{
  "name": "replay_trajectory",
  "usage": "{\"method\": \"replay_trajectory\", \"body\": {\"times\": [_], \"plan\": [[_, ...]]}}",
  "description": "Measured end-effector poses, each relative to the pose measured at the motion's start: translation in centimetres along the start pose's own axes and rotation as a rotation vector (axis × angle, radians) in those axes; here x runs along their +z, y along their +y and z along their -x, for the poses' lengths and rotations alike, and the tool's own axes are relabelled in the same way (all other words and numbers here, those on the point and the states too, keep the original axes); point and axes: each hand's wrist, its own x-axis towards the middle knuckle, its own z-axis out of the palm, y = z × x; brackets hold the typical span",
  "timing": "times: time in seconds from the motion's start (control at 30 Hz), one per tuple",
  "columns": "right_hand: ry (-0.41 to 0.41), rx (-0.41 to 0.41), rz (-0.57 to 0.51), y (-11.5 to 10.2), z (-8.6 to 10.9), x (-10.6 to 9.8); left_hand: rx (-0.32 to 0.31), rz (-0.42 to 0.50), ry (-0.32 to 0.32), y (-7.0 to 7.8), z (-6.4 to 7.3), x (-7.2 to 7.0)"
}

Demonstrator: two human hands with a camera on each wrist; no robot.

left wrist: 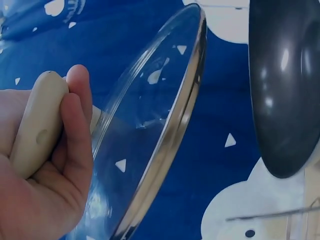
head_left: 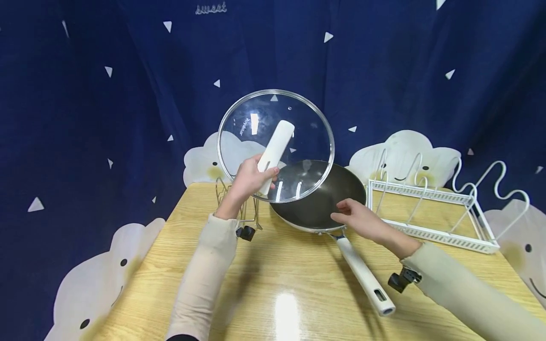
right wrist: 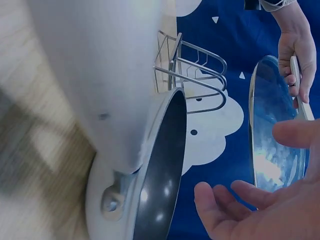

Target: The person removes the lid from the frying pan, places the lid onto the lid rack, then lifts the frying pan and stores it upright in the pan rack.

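My left hand (head_left: 249,177) grips the long cream handle (head_left: 281,137) of a round glass lid (head_left: 313,125) with a metal rim. The lid is held up and tilted, its lower edge overlapping the pan in the head view. A dark-lined frying pan (head_left: 347,184) sits on the table, its cream handle (head_left: 362,272) pointing toward me and to the right. Over the near right side of the pan, my right hand (head_left: 360,220) hovers with loosely bent fingers and nothing in them. In the right wrist view, its fingers (right wrist: 225,200) are spread apart, beside the pan's rim.
On the table's right side stands a white rack (head_left: 439,239) with wavy upright dividers. A small metal wire rack (head_left: 257,215) is at the back left, partly hidden by the left arm and lid. A blue curtain (head_left: 128,104) hangs behind the wooden table (head_left: 273,265).
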Motion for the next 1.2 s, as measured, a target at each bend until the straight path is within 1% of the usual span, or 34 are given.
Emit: {"method": "replay_trajectory", "body": {"times": [0.13,0.3,0.47,0.57,0.67,0.8,0.93,1.03,1.13,1.2], "plan": [[-0.024,0.01,0.008,-0.7,-0.9,0.3,0.009,-0.064,0.051,-0.1,0.8,-0.9],[-0.051,0.025,0.027,-1.3,-2.0,0.7,0.017,-0.085,0.097,-0.4,1.7,-1.9],[-0.115,0.034,-0.025,-1.9,-3.3,1.0,0.041,-0.14,0.158,-0.6,2.3,-2.8],[-0.152,0.043,-0.052,-2.6,-3.8,1.2,0.056,-0.146,0.184,-0.5,2.6,-3.3],[-0.172,0.052,-0.038,-3.5,-4.2,1.6,0.067,-0.145,0.21,-0.6,2.9,-3.9],[-0.183,0.036,-0.018,-4.5,-5.0,2.2,0.079,-0.177,0.254,-0.7,3.1,-4.5],[-0.206,0.011,-0.021,-5.0,-5.8,2.8,0.077,-0.193,0.301,-0.8,3.3,-5.2],[-0.228,0.015,-0.042,-5.3,-6.5,3.1,0.079,-0.213,0.342,-0.8,3.5,-5.5],[-0.251,0.017,-0.09,-5.6,-7.3,3.4,0.089,-0.23,0.392,-0.8,3.6,-5.6],[-0.264,0.015,-0.12,-5.9,-7.9,3.6,0.094,-0.22,0.424,-0.8,3.6,-5.6]]}}
